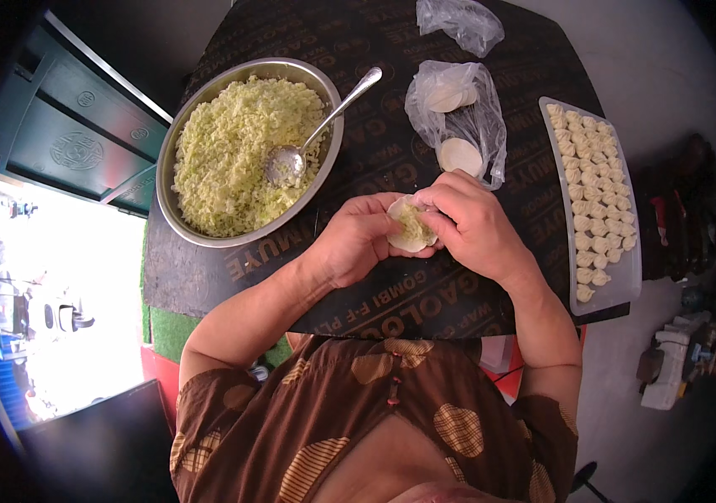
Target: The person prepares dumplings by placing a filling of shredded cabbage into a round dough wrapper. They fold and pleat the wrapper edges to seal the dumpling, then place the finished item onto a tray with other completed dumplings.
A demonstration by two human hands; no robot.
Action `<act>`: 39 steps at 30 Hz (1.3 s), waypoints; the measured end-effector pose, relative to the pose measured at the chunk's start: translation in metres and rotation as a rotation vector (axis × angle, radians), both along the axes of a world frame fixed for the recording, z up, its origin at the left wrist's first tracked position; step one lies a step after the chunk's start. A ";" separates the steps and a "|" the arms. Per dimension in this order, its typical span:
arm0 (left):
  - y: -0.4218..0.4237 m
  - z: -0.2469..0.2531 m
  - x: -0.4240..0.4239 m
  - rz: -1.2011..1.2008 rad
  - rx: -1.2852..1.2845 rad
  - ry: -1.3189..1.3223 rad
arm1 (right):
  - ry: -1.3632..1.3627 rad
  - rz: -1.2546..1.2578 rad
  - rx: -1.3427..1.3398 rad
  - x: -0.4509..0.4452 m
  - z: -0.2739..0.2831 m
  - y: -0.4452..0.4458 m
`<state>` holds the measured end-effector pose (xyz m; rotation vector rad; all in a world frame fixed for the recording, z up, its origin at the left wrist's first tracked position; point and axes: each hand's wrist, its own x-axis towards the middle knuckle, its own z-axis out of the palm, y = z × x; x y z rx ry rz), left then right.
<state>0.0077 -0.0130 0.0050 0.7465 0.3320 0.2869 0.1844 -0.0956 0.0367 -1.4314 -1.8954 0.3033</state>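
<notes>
A round dough wrapper (398,241) lies cupped in my left hand (361,236), with chopped cabbage filling (414,224) heaped at its middle. The thumb of that hand rests on the near-left part of the wrapper. My right hand (471,217) pinches the wrapper's right edge between thumb and fingers; the filling still shows between both hands. Just beyond the right hand, a stack of round wrappers (460,156) sits at the mouth of a clear plastic bag (487,126). More wrappers (449,97) show through the bag.
A steel bowl (172,217) of chopped cabbage filling stands at left, a metal spoon (332,119) resting in it. At right, a plastic tray (616,283) holds rows of pleated buns (597,188). Another plastic bag (461,25) lies at the far end of the dark printed table (358,157).
</notes>
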 end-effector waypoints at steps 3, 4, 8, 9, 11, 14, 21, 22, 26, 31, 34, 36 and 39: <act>0.000 0.002 0.000 -0.008 0.005 0.001 | -0.011 0.013 0.007 0.003 -0.003 0.001; 0.000 0.002 0.000 -0.012 0.009 -0.003 | -0.004 0.017 0.008 0.004 -0.003 0.001; 0.002 0.001 0.000 0.029 -0.033 -0.028 | 0.037 0.011 -0.020 0.003 0.001 -0.001; 0.001 0.002 0.000 0.050 -0.052 -0.031 | 0.038 0.020 -0.032 0.002 0.003 -0.001; 0.001 0.001 0.000 0.059 -0.071 -0.045 | 0.034 0.035 -0.038 0.001 0.003 -0.001; 0.002 -0.004 0.000 0.033 -0.077 -0.057 | 0.029 0.040 -0.028 0.001 -0.001 0.000; 0.002 -0.008 -0.001 0.054 -0.126 0.007 | -0.021 0.059 -0.010 -0.002 0.004 -0.002; 0.002 -0.009 -0.001 0.053 -0.135 0.008 | -0.039 0.065 0.009 -0.004 0.004 -0.002; 0.001 -0.005 0.000 0.059 -0.175 -0.002 | -0.093 0.050 0.034 -0.006 -0.001 -0.001; -0.001 -0.003 0.000 0.070 -0.203 -0.013 | -0.114 0.043 0.062 -0.010 0.003 -0.001; -0.002 -0.001 0.000 0.065 -0.196 -0.027 | -0.126 0.026 0.122 -0.018 0.002 -0.001; -0.003 -0.004 0.000 0.069 -0.196 -0.021 | -0.137 0.015 0.127 -0.020 0.000 0.000; -0.005 -0.004 0.001 0.071 -0.201 -0.010 | -0.157 0.011 0.131 -0.022 -0.003 0.000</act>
